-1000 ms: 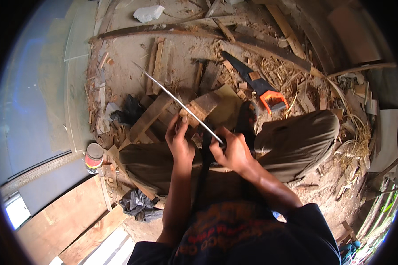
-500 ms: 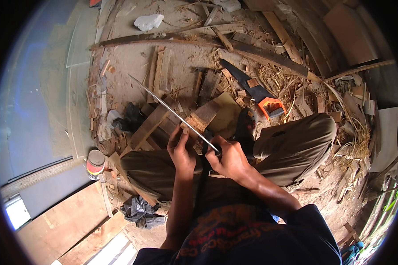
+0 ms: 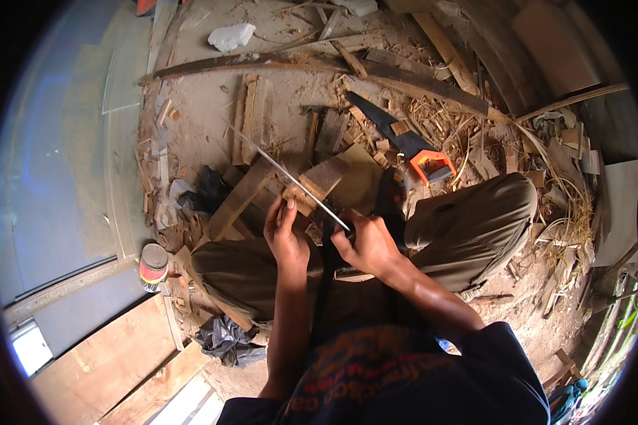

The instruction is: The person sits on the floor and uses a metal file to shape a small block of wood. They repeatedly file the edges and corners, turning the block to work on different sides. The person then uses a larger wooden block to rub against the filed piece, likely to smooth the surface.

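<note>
My right hand [image 3: 367, 242] is closed round the dark handle of a long knife [image 3: 286, 172], whose thin blade points up and to the left, seen nearly edge-on. The blade crosses a short block of wood [image 3: 322, 180] with dark sides and a pale, rough cut end. My left hand [image 3: 286, 232] grips the near end of this block, thumb and fingers along its left side. Part of the block is hidden behind the blade and my left fingers. Under it lie a wider board [image 3: 358, 185] and longer pieces of timber [image 3: 239, 197].
A handsaw [image 3: 404, 138] with an orange and black handle lies ahead to the right. Wood shavings [image 3: 450, 124] and offcuts litter the ground. A long beam [image 3: 262, 62] crosses the far side. On the left stands a jar [image 3: 153, 263], with a black plastic bag [image 3: 228, 341] nearer me.
The knife's blade has swung slightly to the right at its tip and lies a little differently across the block. Both hands keep their grips, and the view has shifted slightly.
</note>
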Demonstrator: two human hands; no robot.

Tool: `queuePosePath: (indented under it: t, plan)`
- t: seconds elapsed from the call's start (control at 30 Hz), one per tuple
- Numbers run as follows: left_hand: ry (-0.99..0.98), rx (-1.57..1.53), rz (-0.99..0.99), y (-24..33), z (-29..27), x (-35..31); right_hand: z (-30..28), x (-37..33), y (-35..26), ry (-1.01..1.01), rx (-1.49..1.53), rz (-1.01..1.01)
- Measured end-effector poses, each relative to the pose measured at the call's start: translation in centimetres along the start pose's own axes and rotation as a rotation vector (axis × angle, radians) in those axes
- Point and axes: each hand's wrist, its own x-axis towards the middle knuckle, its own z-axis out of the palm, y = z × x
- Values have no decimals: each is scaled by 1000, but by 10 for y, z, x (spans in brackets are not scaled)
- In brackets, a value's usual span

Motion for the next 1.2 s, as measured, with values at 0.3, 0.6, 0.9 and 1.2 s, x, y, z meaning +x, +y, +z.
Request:
queuePosePath:
  t: [0.3,0.6,0.9,1.2]
  plan:
    - [-17,-12,-7,-2,-3,7,-1,4,5,0,-1,-5]
    - [-14,-5,-9,-1,-3,9,2,-4,4,23,59,-16]
    - [-64,4,9,-9,-12,13,5,6,8,-48,-60,45]
    - [-43,-26,5,-3,10,-2,10,11,26,-6,-107,-29]
